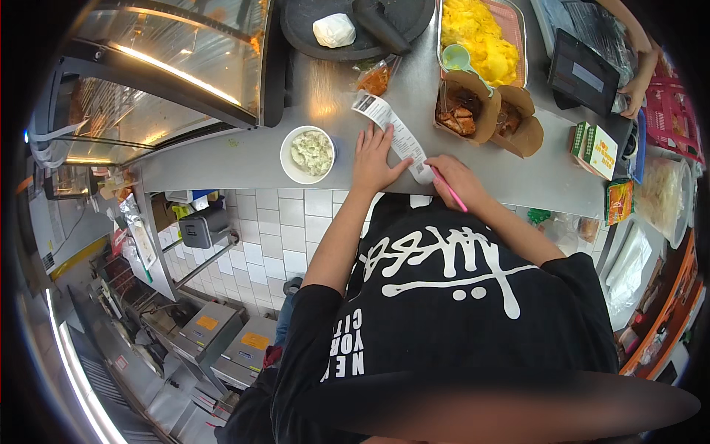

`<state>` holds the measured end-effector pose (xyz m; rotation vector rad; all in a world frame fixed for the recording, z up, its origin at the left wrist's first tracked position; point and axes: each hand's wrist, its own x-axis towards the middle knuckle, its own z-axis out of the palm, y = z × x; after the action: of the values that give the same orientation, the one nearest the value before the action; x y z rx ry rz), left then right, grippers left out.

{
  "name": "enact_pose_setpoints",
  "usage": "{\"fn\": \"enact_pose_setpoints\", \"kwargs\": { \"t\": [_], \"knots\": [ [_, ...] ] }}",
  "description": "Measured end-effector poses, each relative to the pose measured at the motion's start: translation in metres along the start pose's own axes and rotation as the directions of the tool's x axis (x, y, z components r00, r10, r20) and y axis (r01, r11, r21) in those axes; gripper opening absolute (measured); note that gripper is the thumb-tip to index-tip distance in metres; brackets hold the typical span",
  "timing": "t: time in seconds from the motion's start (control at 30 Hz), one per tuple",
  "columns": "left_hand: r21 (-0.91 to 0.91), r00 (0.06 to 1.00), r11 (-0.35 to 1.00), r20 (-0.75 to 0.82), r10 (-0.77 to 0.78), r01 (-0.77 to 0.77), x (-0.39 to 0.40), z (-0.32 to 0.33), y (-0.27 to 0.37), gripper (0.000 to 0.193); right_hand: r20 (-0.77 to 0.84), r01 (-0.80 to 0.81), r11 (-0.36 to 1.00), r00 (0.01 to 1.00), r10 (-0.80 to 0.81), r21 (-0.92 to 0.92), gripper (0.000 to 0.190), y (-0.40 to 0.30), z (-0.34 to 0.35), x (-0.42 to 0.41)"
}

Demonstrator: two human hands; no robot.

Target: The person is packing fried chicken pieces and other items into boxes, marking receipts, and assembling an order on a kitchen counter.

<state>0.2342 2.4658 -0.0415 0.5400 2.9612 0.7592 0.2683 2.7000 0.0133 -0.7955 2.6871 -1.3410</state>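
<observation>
A long printed paper receipt (404, 137) lies slantwise on the steel counter (499, 166). My left hand (374, 158) rests with fingers apart on the counter, its fingers and thumb touching the receipt's left edge. In my right hand (455, 180) is a pink pen (452, 194), its tip end by the receipt's lower end. To the left of my left hand stands a white tub of creamy pale-green salad (312, 154). Two open brown cardboard boxes of browned meat (459, 114) are to the right. A small plastic bag of orange-red food (375, 79) lies beyond the receipt.
A lit glass display cabinet (166, 72) borders the left. Farther back are a dark round board with a white wrapped item (334, 30) and a tray of yellow food (488, 39). At right are a tablet (583, 72), small printed boxes (596, 149) and another person's hand (635, 94).
</observation>
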Motion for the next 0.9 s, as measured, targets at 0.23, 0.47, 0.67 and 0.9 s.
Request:
{"fn": "enact_pose_setpoints", "kwargs": {
  "t": [0.23, 0.47, 0.67, 0.9],
  "knots": [
    [0.041, 1.0, 0.999, 0.005, -0.026, 0.026, 0.0, -0.007, 0.008, 0.113, 0.19, -0.304, 0.897, 0.948, 0.253, 0.321, 0.02, 0.012, 0.011, 0.026],
    [0.035, 1.0, 0.999, -0.025, -0.019, 0.02, 0.001, -0.005, 0.005, 0.115, 0.172, -0.381, 0.872, 0.924, 0.343, 0.307, 0.013, 0.035, 0.039, 0.02],
    [0.01, 0.999, 1.0, -0.039, -0.011, 0.012, 0.002, -0.006, 0.006, 0.113, -0.016, -0.208, 0.938, 0.975, 0.221, 0.277, 0.015, 0.034, 0.044, 0.02],
    [0.032, 1.0, 0.999, -0.016, -0.02, 0.021, 0.002, -0.007, 0.006, 0.115, 0.043, -0.333, 0.908, 0.942, 0.333, 0.253, 0.014, 0.033, 0.038, 0.02]
  ]
}}
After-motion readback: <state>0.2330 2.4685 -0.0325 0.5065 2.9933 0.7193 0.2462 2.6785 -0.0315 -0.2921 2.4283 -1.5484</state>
